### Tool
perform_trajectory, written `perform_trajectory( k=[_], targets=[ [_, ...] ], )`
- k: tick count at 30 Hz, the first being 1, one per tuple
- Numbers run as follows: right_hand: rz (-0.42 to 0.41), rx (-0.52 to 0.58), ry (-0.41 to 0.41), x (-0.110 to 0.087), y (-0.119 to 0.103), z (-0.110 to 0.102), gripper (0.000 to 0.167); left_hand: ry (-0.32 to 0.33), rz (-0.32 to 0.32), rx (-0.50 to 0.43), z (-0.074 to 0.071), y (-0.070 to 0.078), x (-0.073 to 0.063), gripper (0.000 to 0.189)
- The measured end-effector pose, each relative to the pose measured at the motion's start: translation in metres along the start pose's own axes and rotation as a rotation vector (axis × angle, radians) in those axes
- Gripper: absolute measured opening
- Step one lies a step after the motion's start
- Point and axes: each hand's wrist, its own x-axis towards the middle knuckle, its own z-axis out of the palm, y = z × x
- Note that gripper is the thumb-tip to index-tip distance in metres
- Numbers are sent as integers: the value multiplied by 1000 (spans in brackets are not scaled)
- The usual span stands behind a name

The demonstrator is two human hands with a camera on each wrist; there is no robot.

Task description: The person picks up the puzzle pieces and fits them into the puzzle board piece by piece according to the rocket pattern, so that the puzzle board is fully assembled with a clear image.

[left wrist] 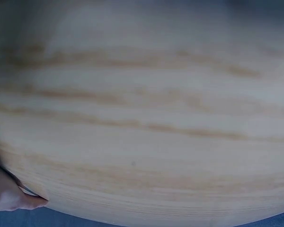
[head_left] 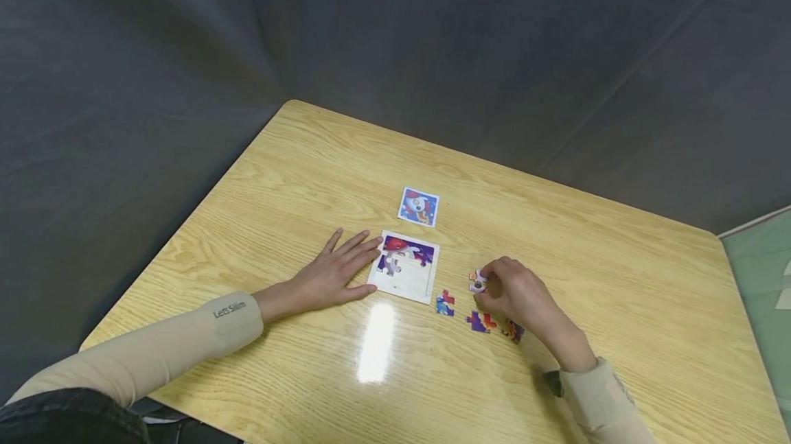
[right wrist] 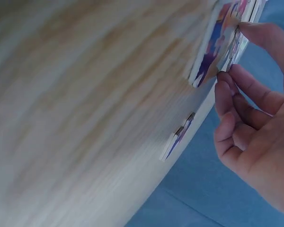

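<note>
A square white puzzle tray (head_left: 403, 287) lies on the wooden table, with several pieces filling its upper and left parts. My left hand (head_left: 334, 272) lies flat with fingers spread, fingertips and thumb at the tray's left edge. To the right of the tray, my right hand (head_left: 519, 296) pinches a puzzle piece (head_left: 476, 282) with a grey and orange print between thumb and fingers, low over the table. Near it lie loose pieces: a blue and red puzzle piece (head_left: 445, 303), a purple and red puzzle piece (head_left: 480, 322), and a dark orange one (head_left: 513, 331) partly under the hand.
A small square picture card (head_left: 419, 207) with a white cartoon figure on blue lies behind the tray. Light reflects off the table (head_left: 296, 361) in front of it. Dark curtains (head_left: 432, 39) hang behind the table's far edge.
</note>
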Motion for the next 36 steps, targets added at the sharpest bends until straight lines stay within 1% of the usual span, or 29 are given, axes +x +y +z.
perform_trajectory(
  k=[2, 7, 11, 14, 17, 24, 28, 32, 36],
  targets=[
    [-49, -29, 37, -1, 1, 1, 35, -1, 1, 0, 0, 0, 0, 65],
    [-176, -84, 129, -4, -2, 3, 46, -1, 4, 4, 1, 0, 1, 65],
    [-289, -81, 190, -2, -10, 3, 43, -1, 1, 6, 1, 0, 1, 65],
    [-348, -61, 220, 3, -18, 3, 40, 1, 0, 6, 1, 0, 1, 65],
    [-367, -51, 227, 7, -27, 5, 39, -2, -4, 3, 1, 0, 1, 65],
    [-399, -59, 204, 12, -42, 10, 41, -8, 1, 7, 2, -1, 1, 66],
    [-420, -73, 206, 18, -50, 16, 38, -4, 2, 11, 1, -1, 0, 66],
    [-413, -99, 193, 28, -63, 22, 37, 2, 1, 13, 0, -1, 0, 66],
    [-387, -122, 154, 39, -75, 28, 40, -3, 7, 8, 0, 0, 1, 65]
  ],
)
